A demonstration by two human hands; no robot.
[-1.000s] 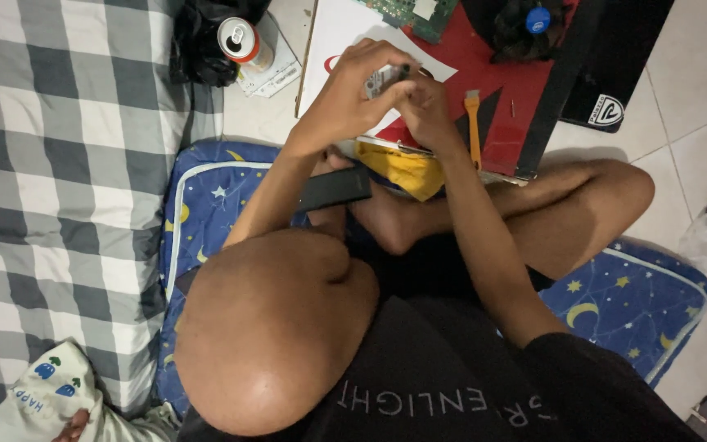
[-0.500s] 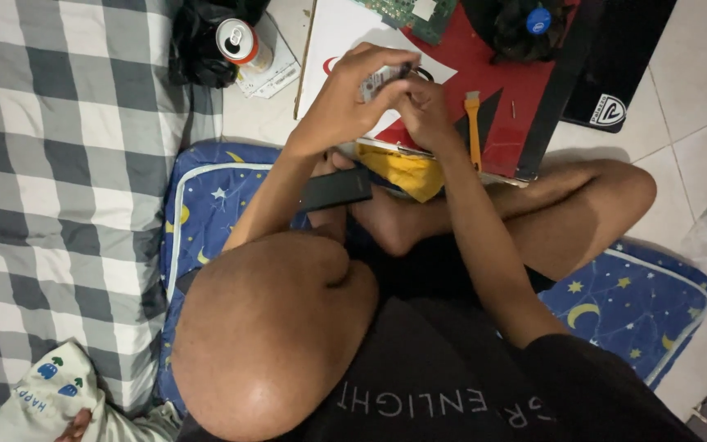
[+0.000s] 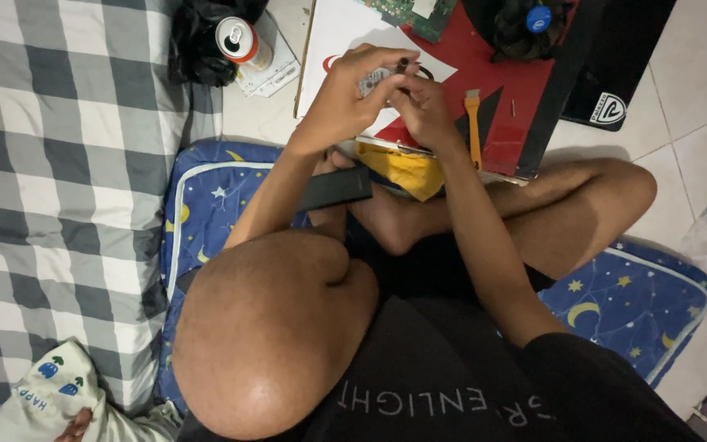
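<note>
Two hands, left hand (image 3: 345, 98) and right hand (image 3: 423, 110), pinch a small grey part (image 3: 372, 81); light, rigid, likely fragile; hold by edges.

Shirt: black short-sleeved tee (image 3: 452, 385) with pale printed lettering across it
Shorts: black (image 3: 443, 266)
Arms: bare below the sleeves
Legs: bare
Feet: bare

A pale tiled floor (image 3: 681, 90) carries a blue star-patterned mat (image 3: 206, 196), red-and-white board (image 3: 517, 90) and can (image 3: 239, 39).

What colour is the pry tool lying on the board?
Orange pry tool, clearest in the head view.
</note>
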